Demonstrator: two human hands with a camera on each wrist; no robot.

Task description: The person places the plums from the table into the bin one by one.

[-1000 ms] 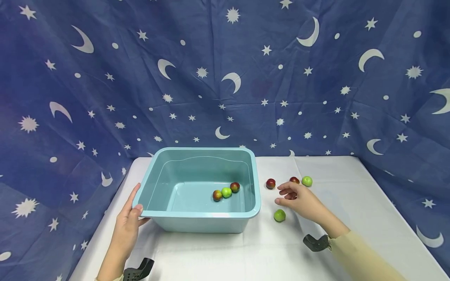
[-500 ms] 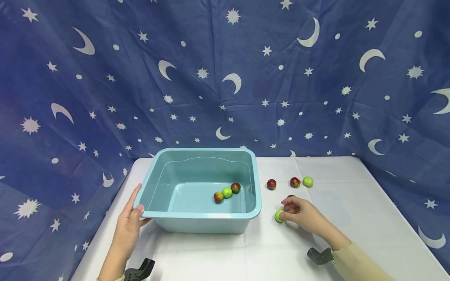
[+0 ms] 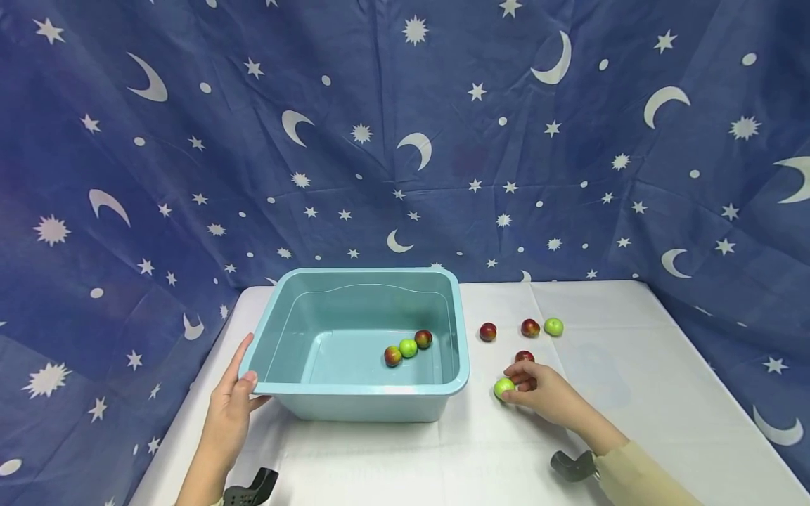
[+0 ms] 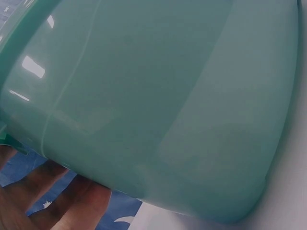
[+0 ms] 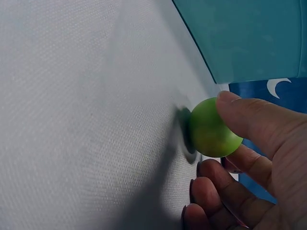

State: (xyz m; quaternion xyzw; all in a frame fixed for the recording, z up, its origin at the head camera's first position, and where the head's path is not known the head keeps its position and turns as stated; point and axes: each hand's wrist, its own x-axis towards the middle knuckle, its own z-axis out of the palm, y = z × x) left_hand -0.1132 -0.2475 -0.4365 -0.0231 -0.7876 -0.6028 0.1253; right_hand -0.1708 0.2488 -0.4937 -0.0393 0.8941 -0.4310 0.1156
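My left hand (image 3: 229,411) holds the front left corner of a light blue plastic tub (image 3: 354,388), its thumb at the rim. In the left wrist view, fingers (image 4: 88,201) show beyond the tub's outer wall (image 4: 144,96). On the white cloth right of the tub, my right hand (image 3: 547,399) pinches a small green apple (image 3: 503,387) between thumb and fingers. The right wrist view shows this apple (image 5: 206,129) beside its shadow on the cloth. A red apple (image 3: 524,357) sits just behind that hand.
Two red apples (image 3: 488,332) (image 3: 530,327) and a green apple (image 3: 553,327) lie farther back on the cloth. Inside the tub, two red-green apples (image 3: 393,355) (image 3: 423,339) flank a green one (image 3: 408,347). A blue star-and-moon curtain (image 3: 354,161) hangs behind.
My right hand has come forward from beside the red apples to the front green apple and taken hold of it. The left hand and tub have stayed in place.
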